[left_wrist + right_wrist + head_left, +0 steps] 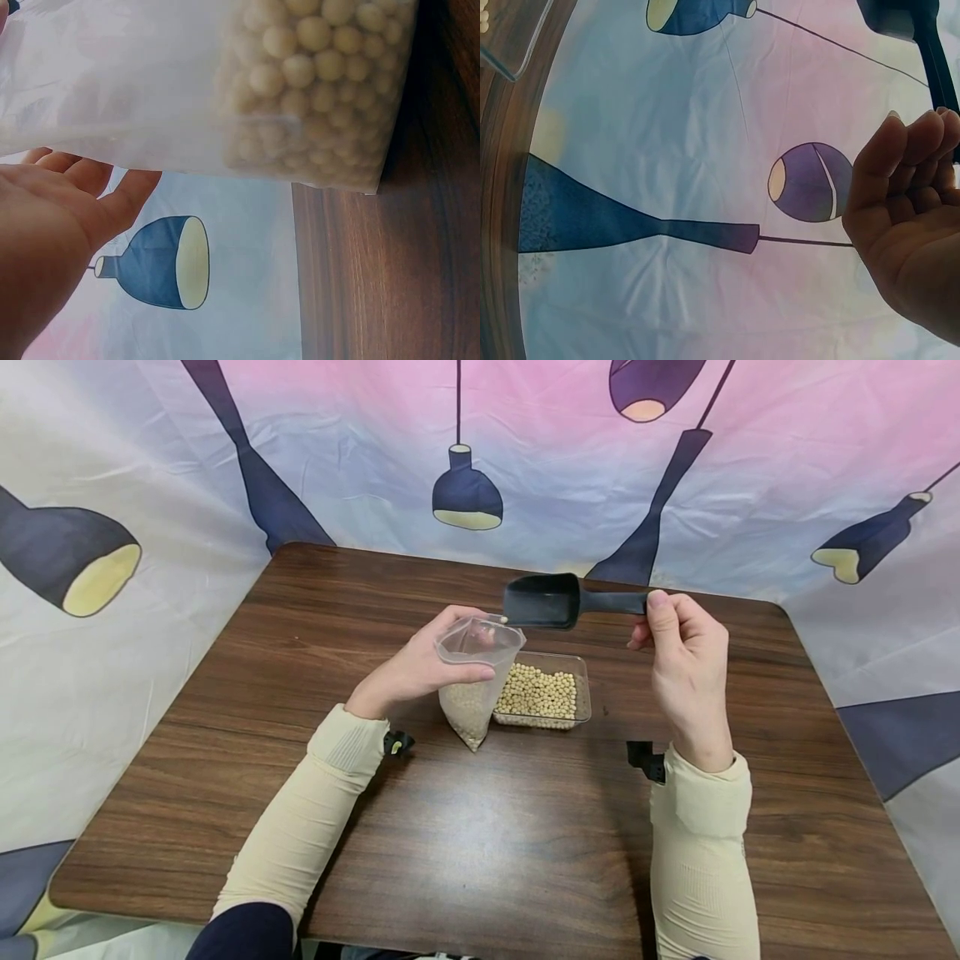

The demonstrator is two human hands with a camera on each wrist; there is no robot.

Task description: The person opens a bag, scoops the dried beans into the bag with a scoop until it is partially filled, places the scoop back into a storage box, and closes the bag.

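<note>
My left hand (420,664) grips a clear plastic bag (468,702) near its open mouth, thumb across the front. Pale round beans, like soybeans (315,75), fill the bag's lower part in the left wrist view. Up on the right, my right hand (690,664) pinches the end of a black scoop's handle. The scoop (543,602) is held nearly level, its tip at the bag's rim, and a bean shows by that tip. In the right wrist view the curled fingers (922,146) are beside the handle; the scoop is partly cut off by the frame.
Just right of the bag, a clear plastic tub (583,693) holds more of the same beans. Both stand on a dark brown wooden table (480,843). Behind it hangs a cloth backdrop (360,468) printed with lamps. A small black device (397,743) sits at each wrist.
</note>
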